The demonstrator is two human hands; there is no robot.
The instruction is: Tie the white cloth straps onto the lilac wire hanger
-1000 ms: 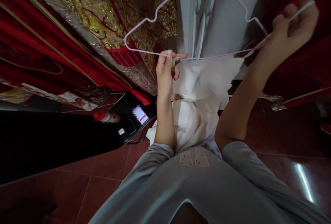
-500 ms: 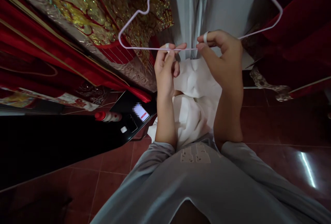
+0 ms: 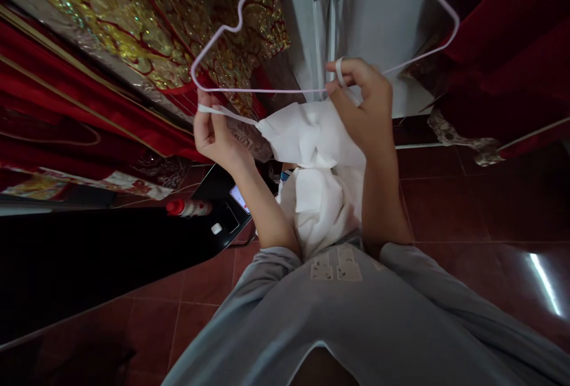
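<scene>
Hands [image 3: 367,98] both raised, head view: right hand closed on the lower bar of the pink hanger [image 3: 267,91], a white loop [image 3: 339,71] around one finger. Left hand [image 3: 218,139] under the hanger's left end, fingers bent, white strap [image 3: 234,116] across the fingertips and running to the white cloth [image 3: 312,136]; cannot tell if pinched. Cloth hangs below the hanger, between the forearms. Black surface [image 3: 111,255] at left carries a red-capped bottle [image 3: 189,208], a white case [image 3: 216,228] and a partly hidden phone [image 3: 240,198].

Glossy black tabletop [image 3: 111,255]: red-capped patterned bottle [image 3: 189,208] on its side, small white rounded case [image 3: 216,228], lit-screen phone [image 3: 239,198].
</scene>
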